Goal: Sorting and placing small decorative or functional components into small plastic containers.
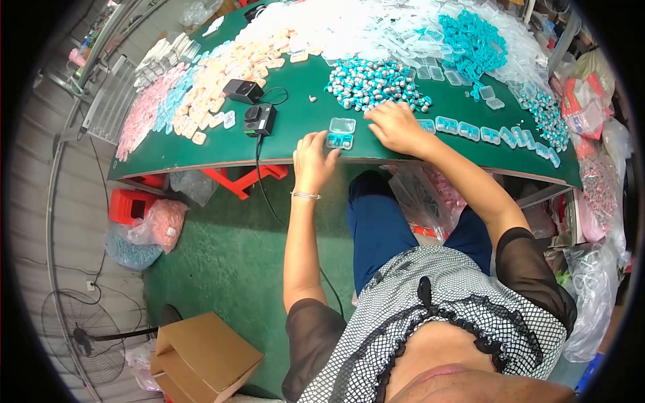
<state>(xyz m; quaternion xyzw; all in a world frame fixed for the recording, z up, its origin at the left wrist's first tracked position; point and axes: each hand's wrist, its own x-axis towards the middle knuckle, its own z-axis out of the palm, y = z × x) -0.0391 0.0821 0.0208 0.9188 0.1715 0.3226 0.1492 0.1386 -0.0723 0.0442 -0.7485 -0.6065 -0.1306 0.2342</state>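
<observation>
Wall: pale ribbed panels (27, 174) along the left
Floor: worn green (235, 269), bare in the middle
Table: dark green top (302, 80), front edge before the person
Clear heap: translucent plastic pieces (349, 30) across the table's far side
Carton: brown box (218, 352), lower left, beside a standing fan (84, 336)
Teal pile: small teal-and-grey pieces (369, 84), mid-table
Left hand: at the open case's left (312, 164), thumb and fingers apart
Right hand: just below the teal pile (400, 127), grip cannot be told
Open case: clear, teal pieces inside (340, 142), near the front edge
</observation>
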